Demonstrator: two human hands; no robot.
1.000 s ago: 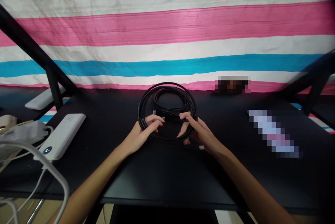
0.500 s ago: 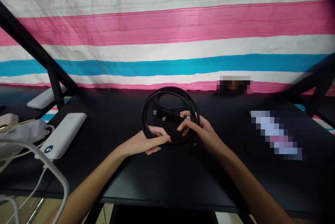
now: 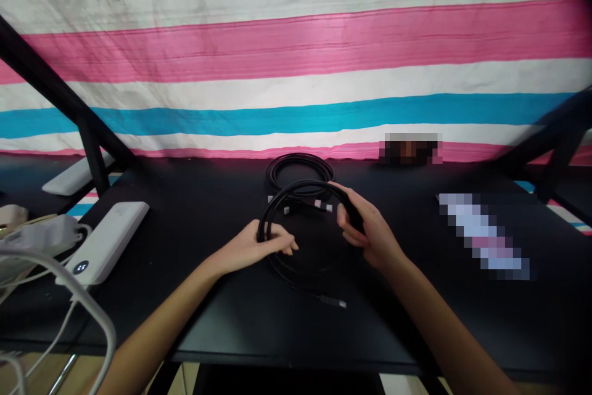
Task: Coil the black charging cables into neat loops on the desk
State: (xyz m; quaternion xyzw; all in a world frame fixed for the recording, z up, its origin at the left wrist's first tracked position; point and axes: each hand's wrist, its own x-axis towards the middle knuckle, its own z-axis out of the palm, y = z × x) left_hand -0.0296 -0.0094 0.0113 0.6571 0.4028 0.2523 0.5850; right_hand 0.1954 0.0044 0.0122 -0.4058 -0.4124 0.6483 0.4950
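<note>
A coiled black cable (image 3: 300, 185) is held up between my two hands over the dark table. My left hand (image 3: 259, 246) wraps round the left side of the loop, thumb pointing right. On the other side, the fingers of my right hand (image 3: 363, 222) are curled round the coil. One end of the cable, a plug with a metal tip (image 3: 340, 304), hangs out below the loop towards the front. Behind it lies a second black cable coil (image 3: 300, 156), flat on the table, with several light plug ends near it.
A white power bank (image 3: 111, 241) with a small display lies on the left of the black table (image 3: 259, 327). White chargers and cords (image 3: 50, 238) crowd the left edge. A blurred-out flat object (image 3: 483, 235) is at right. Striped cloth (image 3: 296, 44) hangs behind.
The held coil has come down and nearer, apart from the coil behind. My right hand has closed round its side, and a plug end now shows below the loop.
</note>
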